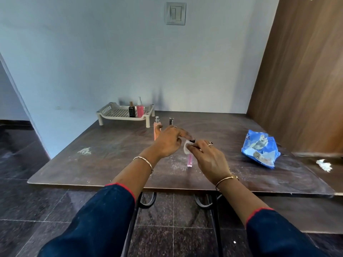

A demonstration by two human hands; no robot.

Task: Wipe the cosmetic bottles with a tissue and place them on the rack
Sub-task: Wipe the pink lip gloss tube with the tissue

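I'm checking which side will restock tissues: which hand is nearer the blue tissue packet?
Right. The right hand is mid-table, holding the slim pink bottle, with bare tabletop between it and the blue tissue packet. The left hand sits farther left, beyond the bottle.

I see a dark brown tabletop flecked with white dust, a cream rack patterned with small square holes, a black bottle and a pink bottle on it, a white tissue, a blue printed bag, and navy sleeves edged red.
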